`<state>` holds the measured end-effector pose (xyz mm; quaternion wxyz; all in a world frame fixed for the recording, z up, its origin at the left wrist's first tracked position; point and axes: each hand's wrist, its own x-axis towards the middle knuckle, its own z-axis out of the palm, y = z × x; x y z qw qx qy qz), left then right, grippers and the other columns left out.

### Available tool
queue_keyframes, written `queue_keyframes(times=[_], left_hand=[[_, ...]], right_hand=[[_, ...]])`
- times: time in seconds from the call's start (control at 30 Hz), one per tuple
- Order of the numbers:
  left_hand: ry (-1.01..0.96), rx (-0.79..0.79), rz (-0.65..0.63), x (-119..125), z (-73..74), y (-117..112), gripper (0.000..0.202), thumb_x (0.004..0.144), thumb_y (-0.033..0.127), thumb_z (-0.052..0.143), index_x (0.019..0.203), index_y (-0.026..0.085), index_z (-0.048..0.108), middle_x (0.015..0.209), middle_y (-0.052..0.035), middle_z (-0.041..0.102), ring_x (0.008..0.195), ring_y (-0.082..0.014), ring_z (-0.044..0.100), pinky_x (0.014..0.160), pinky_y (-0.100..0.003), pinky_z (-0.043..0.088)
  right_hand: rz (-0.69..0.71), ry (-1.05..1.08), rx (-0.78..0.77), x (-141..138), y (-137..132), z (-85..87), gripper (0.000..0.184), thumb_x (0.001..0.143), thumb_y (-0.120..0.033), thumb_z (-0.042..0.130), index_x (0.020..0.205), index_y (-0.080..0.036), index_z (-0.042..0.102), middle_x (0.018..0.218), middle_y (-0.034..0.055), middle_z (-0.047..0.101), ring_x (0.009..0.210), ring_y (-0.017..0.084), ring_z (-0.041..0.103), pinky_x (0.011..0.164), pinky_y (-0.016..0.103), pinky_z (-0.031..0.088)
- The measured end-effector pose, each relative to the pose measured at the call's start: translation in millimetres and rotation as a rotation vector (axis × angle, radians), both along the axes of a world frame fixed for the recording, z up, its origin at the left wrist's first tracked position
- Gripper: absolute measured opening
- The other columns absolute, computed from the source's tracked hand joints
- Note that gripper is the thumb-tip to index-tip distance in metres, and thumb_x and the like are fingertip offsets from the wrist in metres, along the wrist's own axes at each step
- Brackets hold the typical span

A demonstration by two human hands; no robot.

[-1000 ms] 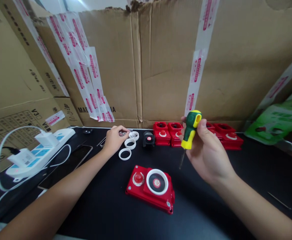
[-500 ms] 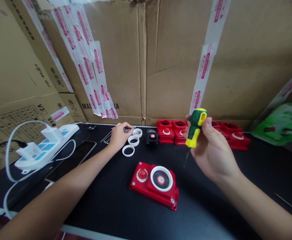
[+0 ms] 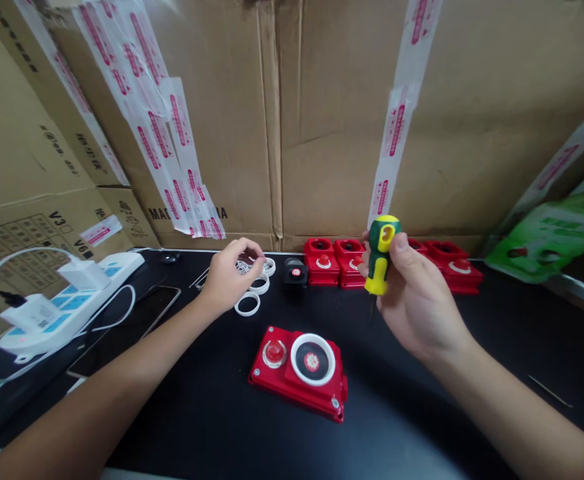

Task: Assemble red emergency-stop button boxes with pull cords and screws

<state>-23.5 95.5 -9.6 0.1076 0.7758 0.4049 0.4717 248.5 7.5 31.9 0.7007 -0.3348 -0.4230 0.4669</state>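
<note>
My right hand (image 3: 417,293) grips a green and yellow screwdriver (image 3: 383,257), its shaft pointing down above the table. My left hand (image 3: 235,273) is at the back left, thumb and fingertips brought together beside a pile of small screws (image 3: 245,267); anything pinched there is too small to make out. White rings (image 3: 247,305) lie in a row just right of that hand. In front, between my arms, rests a red box (image 3: 292,393) with a red button (image 3: 275,351) and a white ring round a dark disc (image 3: 313,361). Screw heads show at several of its corners.
Similar red boxes (image 3: 322,267) stand along the cardboard wall (image 3: 332,133), beside a black piece (image 3: 295,275). At left are a power strip (image 3: 72,300) with cables and a phone (image 3: 122,333). A thin metal rod (image 3: 549,391) and a green bag (image 3: 547,240) are at right.
My left hand has drawn back slightly from the far white ring, uncovering more of the screws. The screwdriver remains in my right hand, and the whole view has shifted a little.
</note>
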Motion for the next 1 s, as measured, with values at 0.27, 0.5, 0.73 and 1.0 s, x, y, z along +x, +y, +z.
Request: queue_keyframes(times=[0.27,0.5,0.73,1.0], left_hand=[[0.288,-0.363,-0.786,27,26.4,-69,0.056,0.078,0.042,0.093,0.126,0.026,0.067,0.127,-0.0074,0.071,0.115,-0.0280,0.068,0.105,-0.040,0.055],[0.343,-0.339,-0.717,32,8.2,-71,0.062,0.077,0.037,0.094,0.130,0.028,0.064,0.127,-0.0055,0.071,0.116,-0.0270,0.068,0.105,-0.037,0.055],[0.342,-0.240,-0.532,39,1.3,-80,0.047,0.090,0.043,0.085,0.129,0.029,0.062,0.130,-0.0049,0.072,0.116,-0.0261,0.070,0.103,-0.038,0.056],[0.313,-0.173,-0.552,40,-1.6,-77,0.034,0.095,0.043,0.080,0.123,0.028,0.070,0.134,-0.0070,0.074,0.123,-0.0284,0.070,0.108,-0.041,0.055]], right_hand=[[0.054,0.015,0.012,-6,-4,2.0,0.039,0.084,-0.063,0.083,0.094,-0.025,0.083,0.084,0.0005,0.072,0.071,0.013,0.065,0.062,0.022,0.058],[0.245,0.059,0.002,-9,-9,4.9,0.024,0.094,-0.045,0.074,0.108,-0.025,0.077,0.092,0.0014,0.067,0.067,0.013,0.059,0.057,0.025,0.055],[0.283,0.117,0.002,-7,-16,15.0,0.039,0.087,-0.058,0.072,0.074,-0.023,0.063,0.056,-0.0079,0.036,0.041,0.006,0.020,0.035,0.020,0.023],[0.414,0.069,0.051,-4,-27,19.1,0.058,0.088,-0.071,0.066,0.057,-0.025,0.049,0.047,-0.0107,0.017,0.036,0.007,0.009,0.033,0.021,0.017]])
